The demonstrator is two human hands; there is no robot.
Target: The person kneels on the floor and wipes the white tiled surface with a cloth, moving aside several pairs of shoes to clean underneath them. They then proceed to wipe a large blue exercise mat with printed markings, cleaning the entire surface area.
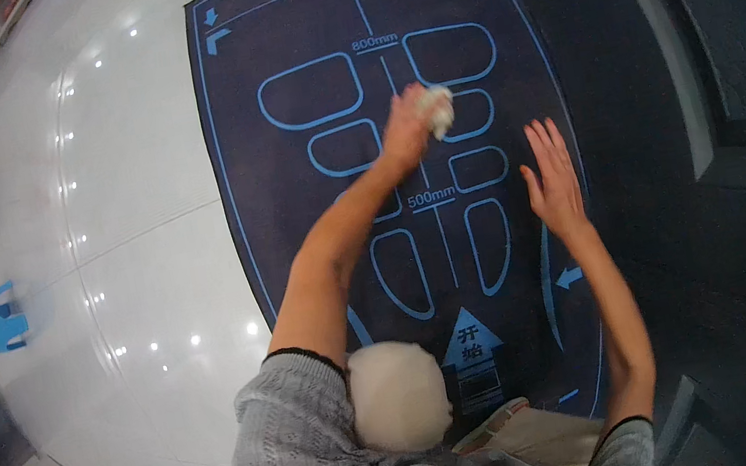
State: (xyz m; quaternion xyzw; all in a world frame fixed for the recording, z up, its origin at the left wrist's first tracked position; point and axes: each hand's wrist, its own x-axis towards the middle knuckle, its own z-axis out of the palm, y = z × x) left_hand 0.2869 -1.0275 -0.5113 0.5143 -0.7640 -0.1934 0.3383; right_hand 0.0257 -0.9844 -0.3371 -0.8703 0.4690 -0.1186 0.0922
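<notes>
My left hand is closed round a crumpled white cloth and reaches over the upper middle of a dark floor mat. The cloth bulges out to the right of the fingers, between the blue outlined shapes. Near the mat's right edge, my right hand is stretched out flat with its thumb apart and nothing in it. Blue lines, arrows and rounded outlines are printed across the mat. Part of the cloth is hidden by the left fingers.
White glossy tiles run along the mat's left side, dark flooring along its right. A small blue stool stands far left. One pale-trousered knee covers the mat's lower left. A pale frame rises at right.
</notes>
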